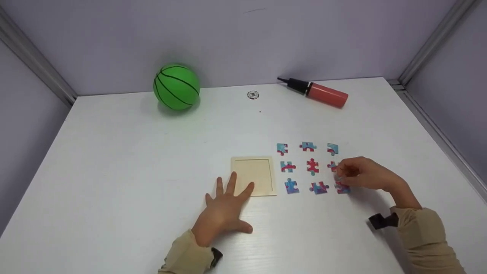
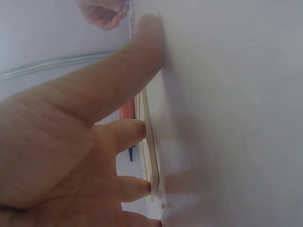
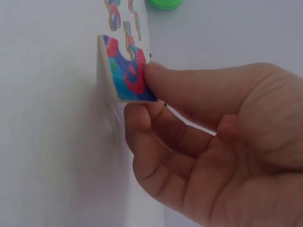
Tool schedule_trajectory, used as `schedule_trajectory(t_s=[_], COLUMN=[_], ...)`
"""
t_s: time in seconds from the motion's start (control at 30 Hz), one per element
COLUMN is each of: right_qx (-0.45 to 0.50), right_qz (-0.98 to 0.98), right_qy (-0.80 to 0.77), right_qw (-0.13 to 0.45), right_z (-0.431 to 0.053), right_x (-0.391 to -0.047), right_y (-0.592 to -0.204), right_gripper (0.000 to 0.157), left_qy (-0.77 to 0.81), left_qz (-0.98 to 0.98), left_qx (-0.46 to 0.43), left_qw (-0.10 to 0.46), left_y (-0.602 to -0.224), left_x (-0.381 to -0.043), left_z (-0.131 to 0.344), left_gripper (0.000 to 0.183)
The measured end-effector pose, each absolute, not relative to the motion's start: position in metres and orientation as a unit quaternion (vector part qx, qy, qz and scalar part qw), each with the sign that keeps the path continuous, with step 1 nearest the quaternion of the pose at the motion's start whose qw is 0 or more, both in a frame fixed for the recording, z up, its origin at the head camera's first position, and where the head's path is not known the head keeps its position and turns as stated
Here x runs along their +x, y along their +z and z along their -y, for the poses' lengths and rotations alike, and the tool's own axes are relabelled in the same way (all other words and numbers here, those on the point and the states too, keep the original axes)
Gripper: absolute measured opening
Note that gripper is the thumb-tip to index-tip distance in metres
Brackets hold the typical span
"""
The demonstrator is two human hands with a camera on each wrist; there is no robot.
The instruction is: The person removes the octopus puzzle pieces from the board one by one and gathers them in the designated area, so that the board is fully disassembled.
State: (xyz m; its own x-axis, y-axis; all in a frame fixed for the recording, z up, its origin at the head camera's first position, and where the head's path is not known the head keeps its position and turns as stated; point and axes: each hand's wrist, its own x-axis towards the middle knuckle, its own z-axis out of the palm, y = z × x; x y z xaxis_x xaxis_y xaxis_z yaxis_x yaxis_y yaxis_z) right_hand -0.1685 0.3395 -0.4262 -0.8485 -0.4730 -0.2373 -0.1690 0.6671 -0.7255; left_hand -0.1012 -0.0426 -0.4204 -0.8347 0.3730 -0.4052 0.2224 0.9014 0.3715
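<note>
A shallow wooden puzzle tray (image 1: 254,175) lies on the white table. My left hand (image 1: 224,213) has its fingers spread, and some fingertips rest on the tray's near-left part; its thumb is stretched out over the tabletop. In the right wrist view, my right hand (image 3: 203,137) pinches a blue and pink jigsaw piece (image 3: 130,75) between thumb and curled fingers. This piece is the near-right one of the group in the head view. Loose red and blue pieces, among them a middle one (image 1: 312,166), lie in rows between the tray and my right hand (image 1: 367,175).
At the back left sits a green ball (image 1: 177,87) with black lines. A red and black hand pump (image 1: 319,93) lies at the back right. Between them is a round black-and-white mark (image 1: 253,95). Pale walls (image 1: 236,42) close off the back and sides.
</note>
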Motion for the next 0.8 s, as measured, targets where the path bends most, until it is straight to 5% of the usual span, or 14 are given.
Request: schedule_trajectory(t_s=[0.8], right_qx=[-0.170], right_qz=[-0.924], right_qy=[-0.311], right_qw=[0.145], right_z=[-0.324], right_x=[-0.169], right_y=[-0.428], right_gripper=[0.011], left_qy=[0.194], left_qz=[-0.942], left_qx=[0.149], left_qw=[0.230], left_y=[-0.423], left_x=[-0.102], left_z=[0.043], left_gripper=[0.104])
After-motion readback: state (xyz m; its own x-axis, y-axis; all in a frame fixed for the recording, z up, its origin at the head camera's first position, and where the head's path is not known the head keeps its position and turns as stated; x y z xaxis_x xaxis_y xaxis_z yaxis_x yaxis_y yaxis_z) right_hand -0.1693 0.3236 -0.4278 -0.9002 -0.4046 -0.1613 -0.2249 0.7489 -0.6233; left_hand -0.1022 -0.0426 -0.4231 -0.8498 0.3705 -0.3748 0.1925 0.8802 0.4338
